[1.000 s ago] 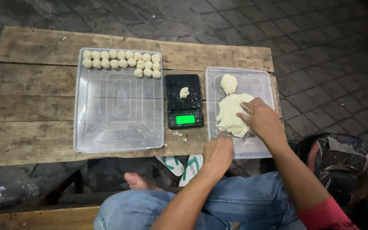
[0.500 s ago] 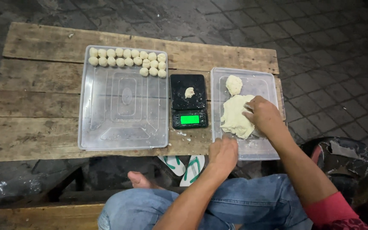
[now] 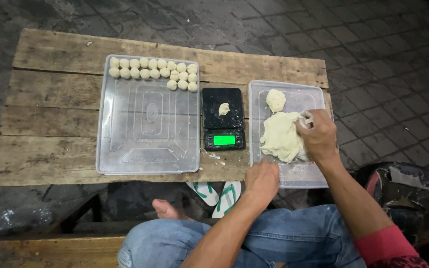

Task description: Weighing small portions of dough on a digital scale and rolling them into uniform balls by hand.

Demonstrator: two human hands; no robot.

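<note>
From the head camera, looking down, my right hand (image 3: 318, 135) is curled over the right edge of the big dough mass (image 3: 281, 136), fingers closed into it along with something small and pale I can't make out. The dough lies in the clear right tray (image 3: 294, 174), with a smaller lump (image 3: 275, 100) just beyond it. It looks soft, sticky and stretchy, fairly light, so I judge it is best pinched at a thin outer edge, not the thick middle. My right wrist bends down, forearm reaching in from the lower right. My left hand (image 3: 261, 179) rests palm down on the tray's near corner, gripping nothing. A small dough piece (image 3: 224, 108) sits on the black scale (image 3: 223, 119), beside the left tray (image 3: 147, 159) with its rows of dough balls (image 3: 154, 72).
</note>
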